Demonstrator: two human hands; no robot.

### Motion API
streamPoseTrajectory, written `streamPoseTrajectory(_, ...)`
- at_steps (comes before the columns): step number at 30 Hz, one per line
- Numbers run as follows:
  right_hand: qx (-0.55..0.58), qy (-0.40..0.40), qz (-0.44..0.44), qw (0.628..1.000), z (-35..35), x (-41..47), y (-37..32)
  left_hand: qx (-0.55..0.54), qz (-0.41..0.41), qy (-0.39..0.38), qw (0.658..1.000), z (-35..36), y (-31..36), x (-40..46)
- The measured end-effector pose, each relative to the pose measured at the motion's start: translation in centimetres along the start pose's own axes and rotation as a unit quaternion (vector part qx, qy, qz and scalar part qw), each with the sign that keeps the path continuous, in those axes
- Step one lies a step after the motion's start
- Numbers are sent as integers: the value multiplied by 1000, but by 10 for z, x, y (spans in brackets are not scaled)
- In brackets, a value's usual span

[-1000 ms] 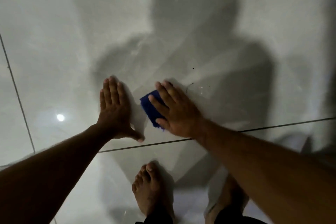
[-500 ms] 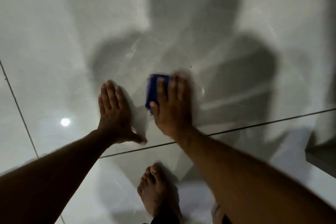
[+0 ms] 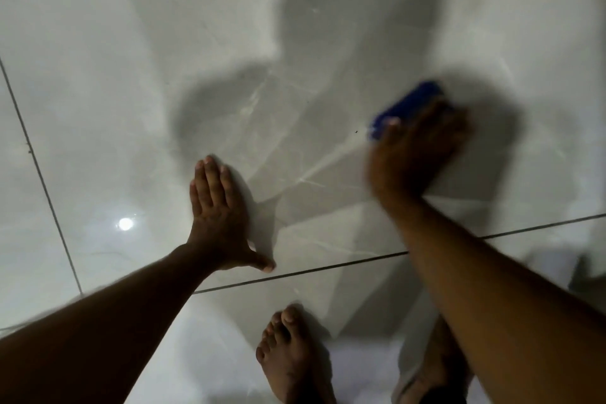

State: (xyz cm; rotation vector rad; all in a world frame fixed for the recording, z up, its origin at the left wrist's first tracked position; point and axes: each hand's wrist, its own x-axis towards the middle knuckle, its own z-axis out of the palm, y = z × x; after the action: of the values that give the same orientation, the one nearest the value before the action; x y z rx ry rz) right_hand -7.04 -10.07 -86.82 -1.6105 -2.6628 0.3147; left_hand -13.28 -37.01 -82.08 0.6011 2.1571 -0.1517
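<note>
Blue sponge (image 3: pixel 406 105), smeared by motion blur, flat against glossy white tile (image 3: pixel 131 75), far end poking out beyond fingertips. Pressed there by right grip (image 3: pixel 416 154), fingers laid out over it, thumb at its near edge. Left grip (image 3: pixel 218 216) well apart, flat on bare tile, fingers straight, thumb out.

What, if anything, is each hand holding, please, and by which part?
The right hand presses a blurred blue rectangular pad by its near side; left hand holds nothing.
</note>
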Motion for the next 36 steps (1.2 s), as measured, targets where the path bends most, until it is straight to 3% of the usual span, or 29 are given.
streamPoseTrajectory(2, -13, -51, -231, 972, 9, -35, -41, 0, -3, 2, 1000, 1, 0, 0)
streamPoseTrajectory(5, -51, -175, -542, 820, 1, -56, -38, 4, -12, 1, 1000, 1, -1, -1)
streamPoseTrajectory(7, -81, -179, -669, 717, -9, -12, -9, 3, -4, 8, 1000, 2, -2, -1)
streamPoseTrajectory(8, -97, -161, -691, 698, -10, 14, 8, 1, 1, 7, 1000, 2, -1, -1)
streamPoseTrajectory(9, -111, -140, -670, 721, -12, 42, 23, 1, 3, 8, 1000, 2, -1, 0)
streamPoseTrajectory(10, -118, -114, -604, 780, -14, 65, 36, 2, 4, 10, 1000, 3, -2, 0)
streamPoseTrajectory(12, -115, -65, -380, 915, -17, 74, 42, 8, 3, 11, 1000, 3, -2, 0)
streamPoseTrajectory(13, -109, -60, -267, 956, -17, 58, 29, 7, 4, 11, 1000, 4, -3, 1)
streamPoseTrajectory(14, -89, -65, -198, 974, -16, 31, 13, 5, 5, 10, 1000, 4, -2, 0)
streamPoseTrajectory(15, -67, -74, -188, 977, -14, 1, -1, 1, 6, 8, 1000, 4, -3, 0)
streamPoseTrajectory(16, -61, -104, -262, 958, -10, -31, -9, -1, 8, 11, 1000, 5, -4, 1)
streamPoseTrajectory(17, -77, -156, -402, 899, -7, -60, -10, -1, 10, 14, 1000, 5, -4, 1)
streamPoseTrajectory(19, -106, -257, -675, 684, -11, -72, -10, -3, 3, 17, 1000, 5, -3, 0)
streamPoseTrajectory(20, -97, -268, -750, 597, -9, -54, -13, -2, 1, 19, 1000, 5, -3, 0)
streamPoseTrajectory(21, -96, -244, -790, 554, -4, -31, -22, 1, 3, 21, 1000, 6, -3, 1)
streamPoseTrajectory(22, -98, -210, -795, 561, 3, -11, -35, 3, 6, 23, 1000, 7, -4, 1)
streamPoseTrajectory(23, -92, -179, -764, 613, 11, 8, -48, 1, 9, 24, 1000, 7, -5, 2)
streamPoseTrajectory(24, -69, -146, -690, 705, 15, 21, -64, -3, 12, 23, 1000, 7, -5, 2)
streamPoseTrajectory(26, -18, -87, -454, 886, 16, 22, -94, -8, 7, 19, 1000, 6, -5, 0)
streamPoseTrajectory(27, 8, -83, -345, 935, 17, 4, -104, -6, 6, 21, 1000, 7, -6, 0)
streamPoseTrajectory(28, 24, -86, -288, 953, 17, -20, -106, -2, 8, 25, 1000, 7, -6, 0)
streamPoseTrajectory(29, 30, -110, -299, 948, 14, -48, -98, 2, 8, 29, 1000, 7, -5, 2)
streamPoseTrajectory(30, 23, -149, -367, 918, 8, -79, -80, 5, 6, 31, 999, 6, -5, 1)
streamPoseTrajectory(31, 5, -185, -466, 865, 5, -105, -54, 6, 6, 35, 999, 6, -6, 1)
streamPoseTrajectory(34, -61, -258, -735, 624, -11, -95, 21, -1, 20, 52, 998, 6, -15, -4)
streamPoseTrajectory(35, -56, -248, -777, 575, -12, -62, 34, -3, 26, 55, 998, 7, -15, -4)
streamPoseTrajectory(36, -61, -220, -792, 567, -12, -25, 38, -2, 26, 57, 998, 8, -16, -4)
